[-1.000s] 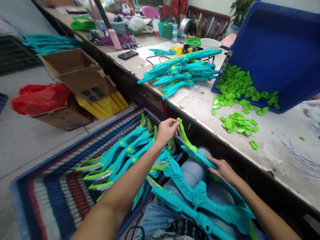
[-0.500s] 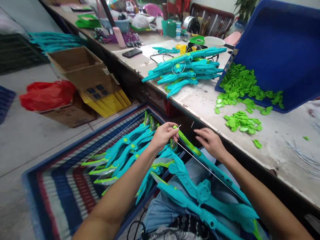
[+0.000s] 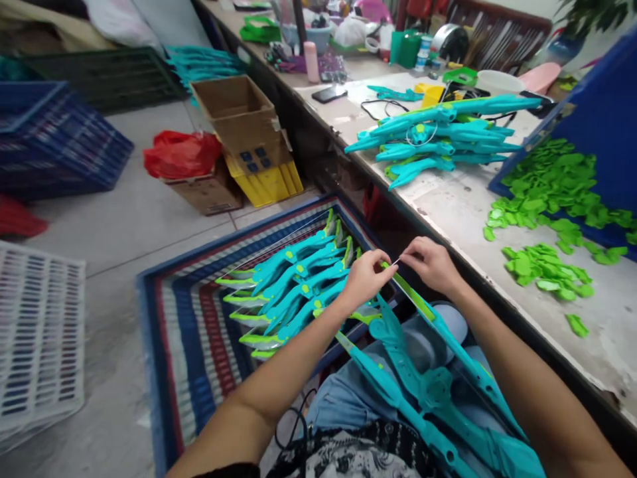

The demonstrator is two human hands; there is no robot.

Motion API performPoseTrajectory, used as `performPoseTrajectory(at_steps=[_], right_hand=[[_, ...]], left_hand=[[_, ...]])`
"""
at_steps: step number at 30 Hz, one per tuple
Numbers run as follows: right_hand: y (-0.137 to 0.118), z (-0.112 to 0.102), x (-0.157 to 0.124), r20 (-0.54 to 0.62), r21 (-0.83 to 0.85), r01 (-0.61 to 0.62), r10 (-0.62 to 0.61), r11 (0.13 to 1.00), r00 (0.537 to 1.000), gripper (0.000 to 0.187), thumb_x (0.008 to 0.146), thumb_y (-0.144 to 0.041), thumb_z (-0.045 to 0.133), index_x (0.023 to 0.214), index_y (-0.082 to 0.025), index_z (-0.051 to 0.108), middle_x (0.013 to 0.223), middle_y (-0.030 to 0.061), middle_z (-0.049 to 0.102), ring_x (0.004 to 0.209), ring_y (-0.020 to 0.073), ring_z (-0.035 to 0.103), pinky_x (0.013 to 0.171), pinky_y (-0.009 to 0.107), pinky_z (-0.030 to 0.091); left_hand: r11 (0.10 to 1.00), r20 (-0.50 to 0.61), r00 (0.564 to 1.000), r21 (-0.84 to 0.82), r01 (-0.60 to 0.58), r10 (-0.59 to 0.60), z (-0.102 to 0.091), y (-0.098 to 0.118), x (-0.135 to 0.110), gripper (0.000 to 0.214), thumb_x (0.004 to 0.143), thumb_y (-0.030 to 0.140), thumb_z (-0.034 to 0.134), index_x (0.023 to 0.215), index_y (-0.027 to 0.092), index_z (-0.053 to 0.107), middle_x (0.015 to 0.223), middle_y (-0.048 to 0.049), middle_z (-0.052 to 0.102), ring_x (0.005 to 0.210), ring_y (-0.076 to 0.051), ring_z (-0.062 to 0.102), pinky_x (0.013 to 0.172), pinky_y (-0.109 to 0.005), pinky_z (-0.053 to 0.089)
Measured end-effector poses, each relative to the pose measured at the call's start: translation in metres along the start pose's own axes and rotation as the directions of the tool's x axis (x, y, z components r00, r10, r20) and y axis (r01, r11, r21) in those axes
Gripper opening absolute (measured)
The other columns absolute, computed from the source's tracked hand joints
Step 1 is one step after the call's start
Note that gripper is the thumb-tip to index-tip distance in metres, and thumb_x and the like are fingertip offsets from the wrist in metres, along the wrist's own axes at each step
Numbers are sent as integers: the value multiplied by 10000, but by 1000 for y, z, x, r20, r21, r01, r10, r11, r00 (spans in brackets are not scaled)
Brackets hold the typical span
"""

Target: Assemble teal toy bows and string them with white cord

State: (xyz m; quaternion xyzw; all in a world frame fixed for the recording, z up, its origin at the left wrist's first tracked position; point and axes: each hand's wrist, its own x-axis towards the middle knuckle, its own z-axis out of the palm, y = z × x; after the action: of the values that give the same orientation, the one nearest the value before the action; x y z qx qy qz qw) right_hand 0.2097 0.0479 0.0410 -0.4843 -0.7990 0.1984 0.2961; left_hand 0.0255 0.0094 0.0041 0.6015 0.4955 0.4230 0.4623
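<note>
A teal and green toy bow (image 3: 428,372) lies across my lap, its green tip pointing up toward the table edge. My left hand (image 3: 365,277) is closed in a pinch round that green tip. My right hand (image 3: 432,264) is closed just to the right of it, its fingertips pinching the thin white bowstring (image 3: 395,263) at the tip. The two hands almost touch. Below my left forearm, a blue bin (image 3: 164,318) with a striped bottom holds several finished teal bows (image 3: 293,279).
The work table (image 3: 448,199) on the right carries a pile of teal bow parts (image 3: 438,136), loose green plastic pieces (image 3: 542,265) and a tilted blue crate (image 3: 602,119). On the floor stand a cardboard box (image 3: 239,109), a red bag (image 3: 179,153), blue crates (image 3: 54,133) and a white crate (image 3: 34,332).
My right hand has come up from the bow's limb to the green tip and pinched the string there. My head has turned left, so the scene has shifted right.
</note>
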Motion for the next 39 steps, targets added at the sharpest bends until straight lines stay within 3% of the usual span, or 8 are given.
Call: performPoseTrajectory(at_steps=[2,6,12,16,20,27,32,39], right_hand=[[21,-19,17,-203,-49,-151,138,987,969,169,783,-302,604,648,-200,613,668,14,611,686,165,555,681,304,452],[26,-44,30,-650,28,-397,318,918,690,147,770,-292,592,670,-184,588,676,19,600,687,177,556,718,349,473],[-61,35,-33,-408,223,-79,166,972,898,140,855,-297,566,756,-212,615,863,48,646,931,197,603,859,352,480],[-64,73,-54,-403,328,-110,244,938,882,126,828,-269,605,720,-206,624,774,24,632,852,183,593,804,339,481],[-54,75,-47,-390,437,-177,364,882,846,141,816,-300,621,736,-187,641,757,14,623,766,155,588,729,302,486],[-66,71,-30,-505,462,-122,374,878,778,134,825,-288,605,781,-185,678,819,21,606,759,133,601,685,260,520],[-62,75,-23,-503,404,-40,259,914,825,189,863,-255,556,918,-214,732,874,26,587,837,130,599,749,258,517],[-63,68,-25,-480,249,16,109,968,870,218,903,-252,535,1041,-229,703,906,35,605,847,136,608,751,274,524]], left_hand=[[997,-115,990,26,-76,79,7,-4,-6,53,807,215,578,850,195,602,837,-12,629,743,-135,589,687,-248,465],[983,-35,986,-82,-166,164,13,-3,-9,155,815,178,518,838,202,669,887,-40,626,845,-159,591,800,-273,463],[804,187,951,-507,309,-248,0,12,20,211,763,346,619,789,154,702,839,-70,663,791,-182,607,726,-300,475],[949,-37,988,-285,133,-150,-18,19,23,60,659,192,693,645,158,646,826,-44,661,790,-158,595,776,-286,465],[992,-164,986,-120,-35,15,-22,25,11,31,740,183,603,724,171,627,750,-14,655,661,-122,569,657,-248,462],[774,99,964,-578,257,-247,-18,27,6,292,604,333,762,764,118,645,618,-16,626,495,-111,566,387,-192,402],[723,232,927,-580,375,-295,-26,28,7,321,525,317,825,697,102,658,555,-24,627,500,-113,589,498,-222,511],[629,117,926,-703,333,-360,-17,32,7,189,571,247,735,628,138,592,581,7,615,550,-126,600,566,-264,526]])
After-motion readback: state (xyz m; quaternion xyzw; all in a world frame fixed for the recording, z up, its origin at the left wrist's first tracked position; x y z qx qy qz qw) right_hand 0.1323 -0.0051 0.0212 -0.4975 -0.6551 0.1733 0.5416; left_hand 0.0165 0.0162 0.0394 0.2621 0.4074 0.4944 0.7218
